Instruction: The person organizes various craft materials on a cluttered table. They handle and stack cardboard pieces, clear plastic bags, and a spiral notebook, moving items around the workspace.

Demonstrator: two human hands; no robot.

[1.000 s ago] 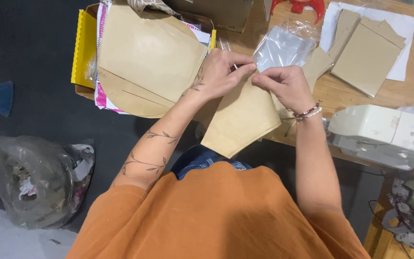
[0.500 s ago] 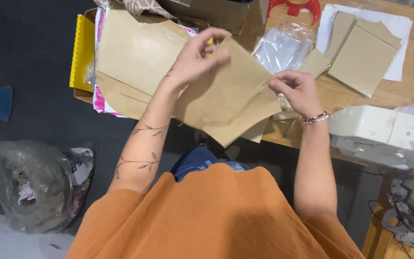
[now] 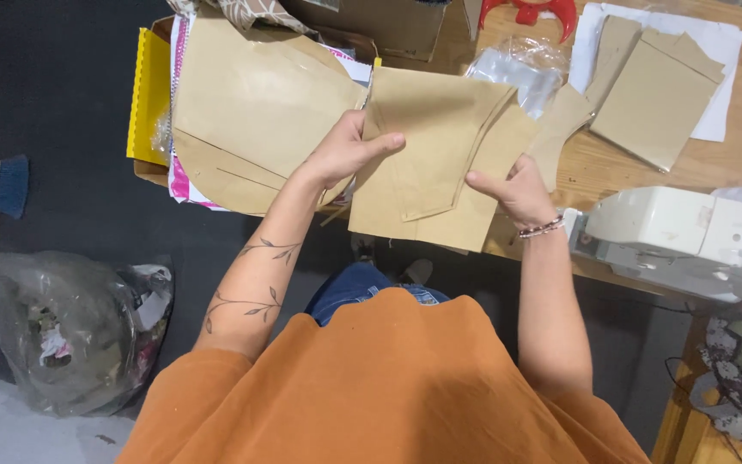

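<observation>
Two brown paper pattern pieces (image 3: 435, 159) are held up betw. both hands, just above the near edge of the wooden table (image 3: 646, 163). Left hand (image 3: 345, 150) pinches the left edge, thumb laid across the front pointing right, fingers behind. Right hand (image 3: 517, 189) is clamped on the right edge lower down, thumb pointing left. Hands sit well apart w/ the sheets spanning the gap, so neither is clearly nearer. Front piece is pocket-shaped: long axis runs far-to-near, its pointed end aimed near, toward the person; wide straight end is far. Back piece is broader and shows along the right side & bottom. Bigger brown pattern sheet (image 3: 251, 112) lies to the left, white sewing machine (image 3: 689, 241) to the right.
</observation>
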